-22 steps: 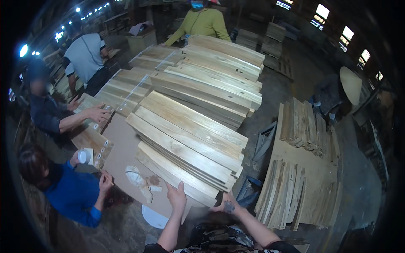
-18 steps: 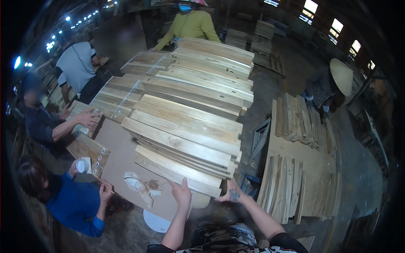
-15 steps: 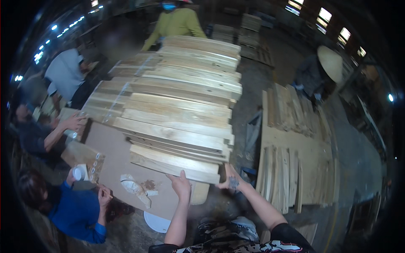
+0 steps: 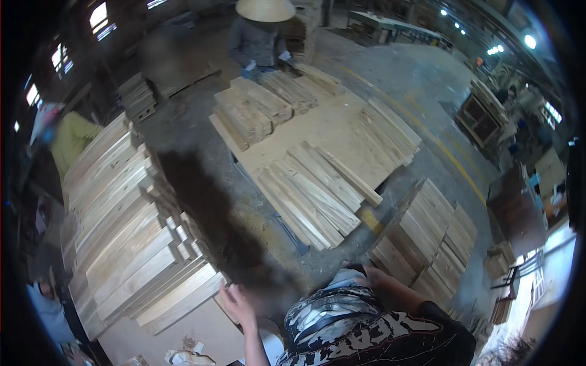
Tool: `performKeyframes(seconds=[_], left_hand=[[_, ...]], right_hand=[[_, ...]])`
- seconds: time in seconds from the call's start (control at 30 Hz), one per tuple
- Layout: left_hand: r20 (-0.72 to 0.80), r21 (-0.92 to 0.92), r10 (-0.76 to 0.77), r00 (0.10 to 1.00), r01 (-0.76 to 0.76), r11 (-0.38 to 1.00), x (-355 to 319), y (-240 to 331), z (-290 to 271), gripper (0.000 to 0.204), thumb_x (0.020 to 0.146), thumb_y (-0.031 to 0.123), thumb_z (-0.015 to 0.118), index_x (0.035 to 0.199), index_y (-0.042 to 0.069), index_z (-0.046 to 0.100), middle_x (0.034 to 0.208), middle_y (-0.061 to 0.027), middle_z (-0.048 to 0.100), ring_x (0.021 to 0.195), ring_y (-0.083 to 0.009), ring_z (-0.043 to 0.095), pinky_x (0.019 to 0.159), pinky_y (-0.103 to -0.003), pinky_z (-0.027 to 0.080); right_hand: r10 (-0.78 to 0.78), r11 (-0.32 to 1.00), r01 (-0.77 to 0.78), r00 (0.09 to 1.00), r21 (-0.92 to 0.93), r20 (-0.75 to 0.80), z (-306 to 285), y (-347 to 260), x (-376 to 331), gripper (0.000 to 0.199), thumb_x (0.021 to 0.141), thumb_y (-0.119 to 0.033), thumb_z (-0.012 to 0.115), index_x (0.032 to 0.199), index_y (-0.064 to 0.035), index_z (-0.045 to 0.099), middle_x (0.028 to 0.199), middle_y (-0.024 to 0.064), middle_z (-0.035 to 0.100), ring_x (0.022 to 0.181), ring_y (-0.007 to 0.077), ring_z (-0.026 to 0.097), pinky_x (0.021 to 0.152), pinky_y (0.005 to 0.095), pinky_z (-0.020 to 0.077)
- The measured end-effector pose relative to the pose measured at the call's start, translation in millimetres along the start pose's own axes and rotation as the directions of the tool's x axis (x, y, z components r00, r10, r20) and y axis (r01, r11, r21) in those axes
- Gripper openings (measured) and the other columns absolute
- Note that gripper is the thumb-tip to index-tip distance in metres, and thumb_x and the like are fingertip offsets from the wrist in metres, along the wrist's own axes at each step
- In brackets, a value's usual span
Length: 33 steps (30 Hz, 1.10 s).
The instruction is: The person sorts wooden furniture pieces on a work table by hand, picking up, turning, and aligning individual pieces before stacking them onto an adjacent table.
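Note:
At the lower left, a tall stack of pale wooden boards (image 4: 131,244) lies on a table with a light brown top (image 4: 140,344). My left hand (image 4: 238,305) is at the near right end of the lowest front board (image 4: 183,297), fingers apart and not wrapped round it. Whether the fingertips touch the wood I cannot tell. My right hand (image 4: 372,278) is away from the stack, in front of my body, at the near edge of another pile of boards (image 4: 421,226). It is dark and smeared, so its fingers are unclear.
Ahead, a low table (image 4: 274,143) bears several groups of loose boards. A person in a conical hat (image 4: 262,43) stands behind it. Another in yellow-green (image 4: 76,143) is beyond the tall stack. White crumpled scraps (image 4: 186,357) lie on the near table. A brown cabinet (image 4: 516,207) stands right.
My view has swung to the right, so the tall stack now sits at the left. My right hand has left the board's end and come back to my body; the left stays near the stack.

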<state>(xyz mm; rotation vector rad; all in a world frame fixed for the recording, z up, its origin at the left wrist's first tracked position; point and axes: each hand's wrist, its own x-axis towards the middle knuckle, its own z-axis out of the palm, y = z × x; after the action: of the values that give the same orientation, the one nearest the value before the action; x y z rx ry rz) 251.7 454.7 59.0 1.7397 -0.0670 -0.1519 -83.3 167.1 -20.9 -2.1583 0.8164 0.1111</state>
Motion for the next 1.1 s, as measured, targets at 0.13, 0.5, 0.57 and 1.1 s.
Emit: performKeyframes(seconds=[0.13, 0.5, 0.57, 1.1], left_hand=[[0.207, -0.052, -0.009, 0.978, 0.021, 0.998, -18.7, 35.7, 80.9, 0.033, 0.102, 0.02, 0.049, 0.128, 0.0, 0.053, 0.083, -0.0053, 0.06, 0.057, -0.0063, 0.05, 0.054, -0.022, 0.044], [0.746, 0.47, -0.062, 0.663, -0.459, 0.754, -108.1, 22.9, 316.0, 0.039, 0.093, 0.034, 0.06, 0.115, 0.001, 0.063, 0.095, -0.0183, 0.07, 0.082, -0.0288, 0.069, 0.075, -0.04, 0.053], [0.788, 0.527, -0.143, 0.599, -0.536, 0.659, -136.6, 19.2, 337.7, 0.041, 0.091, 0.039, 0.06, 0.113, 0.005, 0.065, 0.093, -0.0148, 0.071, 0.079, -0.0317, 0.069, 0.074, -0.042, 0.053], [0.76, 0.427, -0.08, 0.645, -0.402, 0.81, -126.3, 22.6, 435.5, 0.033, 0.093, 0.029, 0.06, 0.11, 0.001, 0.066, 0.087, -0.0173, 0.07, 0.074, -0.0267, 0.069, 0.07, -0.038, 0.054]], right_hand=[[0.63, 0.667, -0.744, 0.598, 0.05, 0.496, -40.6, -14.5, -63.6, 0.06, 0.088, -0.044, 0.066, 0.128, 0.0004, 0.058, 0.129, 0.0208, 0.058, 0.118, 0.0255, 0.056, 0.1, 0.0352, 0.0431], [-0.672, 0.146, 0.977, 0.211, 0.153, -0.709, -326.6, -134.0, -30.8, 0.032, 0.084, -0.019, 0.073, 0.105, 0.0031, 0.064, 0.107, 0.0191, 0.067, 0.087, 0.0248, 0.067, 0.072, 0.0342, 0.0532], [-0.674, 0.099, 0.995, 0.08, 0.017, -0.734, -372.9, -144.4, -55.0, 0.006, 0.089, -0.013, 0.066, 0.092, -0.0088, 0.069, 0.098, 0.0148, 0.07, 0.074, 0.0246, 0.068, 0.062, 0.0334, 0.0527], [-0.517, -0.175, 0.978, 0.003, 0.11, -0.856, -436.4, -107.9, 33.4, 0.021, 0.097, -0.021, 0.056, 0.094, -0.0069, 0.071, 0.092, 0.0103, 0.068, 0.072, 0.0217, 0.062, 0.065, 0.0324, 0.0486]])
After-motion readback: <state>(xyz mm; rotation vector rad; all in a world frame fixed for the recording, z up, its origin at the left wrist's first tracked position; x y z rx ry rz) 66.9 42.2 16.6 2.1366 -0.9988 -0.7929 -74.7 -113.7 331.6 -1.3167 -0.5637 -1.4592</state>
